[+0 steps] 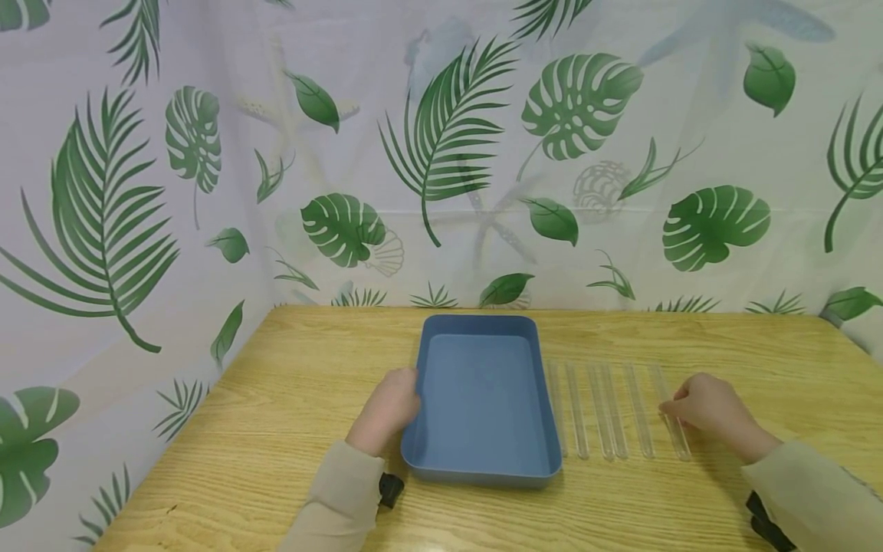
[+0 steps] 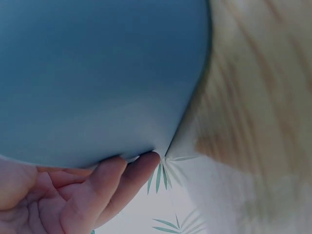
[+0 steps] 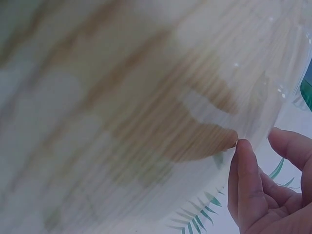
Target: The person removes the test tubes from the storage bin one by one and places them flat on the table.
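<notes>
On the table stands a blue rectangular tray (image 1: 483, 406). My left hand (image 1: 392, 402) holds its left side; in the left wrist view the curled fingers (image 2: 109, 178) touch the tray's wall (image 2: 107, 87), and part of the hand is hidden behind its edge. Right of the tray, several clear test tubes (image 1: 578, 418) lie side by side, rounded ends toward me. At the rightmost clear test tube (image 1: 679, 441), my right hand (image 1: 713, 406) has its thumb and fingers around the tube's middle. In the right wrist view, thumb and fingertips (image 3: 245, 151) stand slightly apart, the transparent tube hard to make out.
The wooden table (image 1: 310, 360) runs back to a white cloth (image 1: 331, 153) printed with green leaves, which also hangs along the left side. Black wrist straps (image 1: 390, 489) show below both sleeves. The nearest tubes lie close against the tray's right wall.
</notes>
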The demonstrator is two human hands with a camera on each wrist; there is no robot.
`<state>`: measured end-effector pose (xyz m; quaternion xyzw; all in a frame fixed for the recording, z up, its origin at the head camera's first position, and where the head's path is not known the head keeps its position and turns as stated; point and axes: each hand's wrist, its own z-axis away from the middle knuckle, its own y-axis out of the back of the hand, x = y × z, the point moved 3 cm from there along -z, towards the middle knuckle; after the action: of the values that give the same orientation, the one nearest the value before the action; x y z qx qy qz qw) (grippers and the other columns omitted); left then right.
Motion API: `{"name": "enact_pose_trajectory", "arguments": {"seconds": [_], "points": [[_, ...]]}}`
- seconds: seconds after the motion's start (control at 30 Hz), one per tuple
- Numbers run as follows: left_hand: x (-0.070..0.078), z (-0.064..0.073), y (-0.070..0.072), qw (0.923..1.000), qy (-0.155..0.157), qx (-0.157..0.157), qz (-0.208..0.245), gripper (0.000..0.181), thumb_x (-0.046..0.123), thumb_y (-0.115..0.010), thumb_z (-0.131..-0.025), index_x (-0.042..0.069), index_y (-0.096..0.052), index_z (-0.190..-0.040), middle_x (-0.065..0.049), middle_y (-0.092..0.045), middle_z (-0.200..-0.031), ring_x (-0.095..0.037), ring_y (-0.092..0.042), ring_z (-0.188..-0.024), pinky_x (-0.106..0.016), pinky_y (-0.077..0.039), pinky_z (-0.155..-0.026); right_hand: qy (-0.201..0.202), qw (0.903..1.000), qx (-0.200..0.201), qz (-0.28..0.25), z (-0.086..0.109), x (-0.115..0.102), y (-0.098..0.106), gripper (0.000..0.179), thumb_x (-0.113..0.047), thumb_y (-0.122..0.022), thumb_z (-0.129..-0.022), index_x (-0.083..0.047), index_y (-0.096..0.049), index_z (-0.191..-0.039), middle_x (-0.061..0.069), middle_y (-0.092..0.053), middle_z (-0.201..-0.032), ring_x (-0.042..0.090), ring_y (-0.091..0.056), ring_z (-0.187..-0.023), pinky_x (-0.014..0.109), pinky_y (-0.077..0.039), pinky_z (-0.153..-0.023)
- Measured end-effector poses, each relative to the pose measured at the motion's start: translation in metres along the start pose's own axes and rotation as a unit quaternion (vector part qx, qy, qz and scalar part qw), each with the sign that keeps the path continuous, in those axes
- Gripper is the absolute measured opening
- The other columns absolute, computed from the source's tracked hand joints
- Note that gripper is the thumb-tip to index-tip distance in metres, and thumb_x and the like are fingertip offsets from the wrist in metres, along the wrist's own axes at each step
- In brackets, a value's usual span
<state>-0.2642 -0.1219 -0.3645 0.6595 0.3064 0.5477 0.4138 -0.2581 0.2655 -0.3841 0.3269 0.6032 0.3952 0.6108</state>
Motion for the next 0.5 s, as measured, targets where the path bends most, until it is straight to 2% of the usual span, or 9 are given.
{"name": "enact_pose_trajectory", "arguments": {"seconds": [0.33, 0.5], "points": [[-0.0004, -0.0003, -0.0004, 1.0, 0.001, -0.004, -0.002, 0.025, -0.011, -0.041, -0.08, -0.01, -0.058, -0.099, -0.018, -0.059, -0.086, -0.017, -0.051, -0.068, -0.031, -0.046, -0.058, -0.007, 1.0, -0.003, 0.0, 0.0002, 0.0034, 0.0006, 0.028, -0.014, -0.06, -0.079, -0.007, -0.053, -0.053, 0.0, -0.046, -0.046, 0.012, -0.035, -0.042, 0.028, -0.03, -0.043], [-0.0001, -0.0006, -0.0001, 1.0, 0.006, -0.007, -0.003, 0.027, -0.01, -0.042, -0.081, -0.011, -0.056, -0.103, -0.02, -0.059, -0.093, -0.018, -0.052, -0.072, -0.032, -0.046, -0.061, -0.009, 1.0, -0.003, -0.001, 0.0009, 0.0038, 0.0013, 0.027, -0.014, -0.059, -0.079, -0.006, -0.054, -0.054, 0.0, -0.047, -0.047, 0.012, -0.036, -0.043, 0.028, -0.031, -0.043]]}}
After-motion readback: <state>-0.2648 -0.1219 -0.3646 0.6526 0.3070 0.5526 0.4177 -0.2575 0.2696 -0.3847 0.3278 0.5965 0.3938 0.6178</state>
